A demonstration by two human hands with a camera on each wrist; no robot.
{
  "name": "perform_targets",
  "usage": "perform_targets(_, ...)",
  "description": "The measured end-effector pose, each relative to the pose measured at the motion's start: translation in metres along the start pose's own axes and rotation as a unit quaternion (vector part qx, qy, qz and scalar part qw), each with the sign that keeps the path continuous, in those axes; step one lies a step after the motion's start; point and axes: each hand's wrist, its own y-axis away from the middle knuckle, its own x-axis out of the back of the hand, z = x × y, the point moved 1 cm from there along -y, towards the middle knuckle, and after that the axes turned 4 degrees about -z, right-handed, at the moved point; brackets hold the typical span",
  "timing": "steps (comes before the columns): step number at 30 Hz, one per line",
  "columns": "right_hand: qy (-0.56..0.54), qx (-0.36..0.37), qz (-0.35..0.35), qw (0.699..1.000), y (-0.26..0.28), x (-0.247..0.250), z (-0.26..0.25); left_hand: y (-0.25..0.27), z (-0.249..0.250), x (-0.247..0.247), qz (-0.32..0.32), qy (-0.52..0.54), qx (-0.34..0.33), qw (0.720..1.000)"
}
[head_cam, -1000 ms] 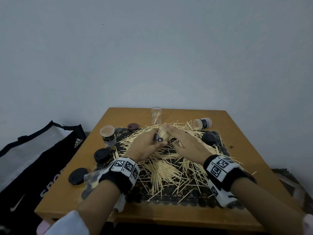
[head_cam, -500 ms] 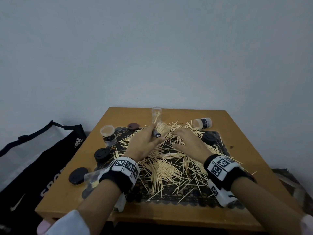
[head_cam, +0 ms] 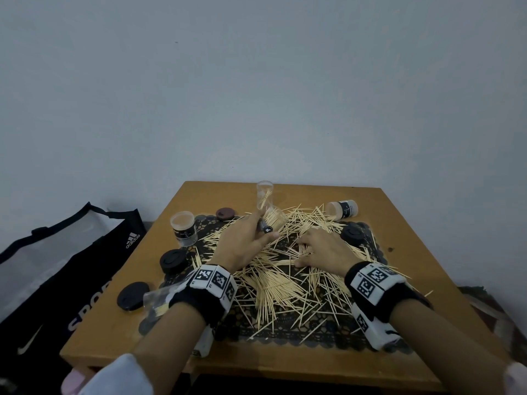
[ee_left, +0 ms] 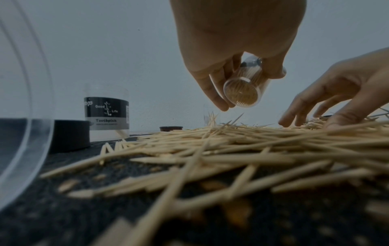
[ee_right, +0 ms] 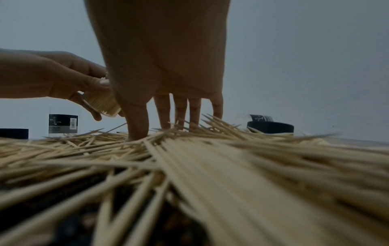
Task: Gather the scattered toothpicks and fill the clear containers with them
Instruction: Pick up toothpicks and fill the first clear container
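Head view: the left hand (head_cam: 242,240) grips a clear container (head_cam: 272,222) packed with toothpicks, tilted above the pile near the table's centre, its fingers curled round the wall. The right hand (head_cam: 325,249), fingers spread and nearly straight, presses down on the scattered toothpicks (head_cam: 279,283) covering the dark lace mat (head_cam: 313,334) on the wooden table (head_cam: 427,280). Other containers: one upright and nearly empty at 12 o'clock (head_cam: 264,198), a labelled one upright at 10 o'clock (head_cam: 184,228), one lying at 2 o'clock (head_cam: 342,209); black lids (head_cam: 172,259) lie at 9 o'clock.
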Motion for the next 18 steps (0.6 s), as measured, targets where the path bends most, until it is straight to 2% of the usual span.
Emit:
perform_targets(9, -0.018, 0.046, 0.045, 0.998, 0.0037, 0.0052, -0.0040, 0.0000, 0.0014, 0.0005, 0.000, -0.008, 0.003, 1.000)
perform_targets(13, -0.004, 0.003, 0.070, 0.998, 0.0001, 0.0023, -0.0003, 0.0002, 0.0005, -0.0004, 0.003, -0.003, 0.002, 1.000)
perform_targets(16, 0.011, -0.038, 0.054, 0.998, -0.0027, 0.0006, 0.0034, 0.0001, 0.0005, 0.0002, 0.004, -0.004, -0.001, 1.000)
perform_targets(18, 0.016, -0.037, 0.048, 0.998, -0.0031, 0.0005, 0.0039, 0.0004, 0.0010, 0.0011, 0.003, -0.007, -0.003, 1.000)
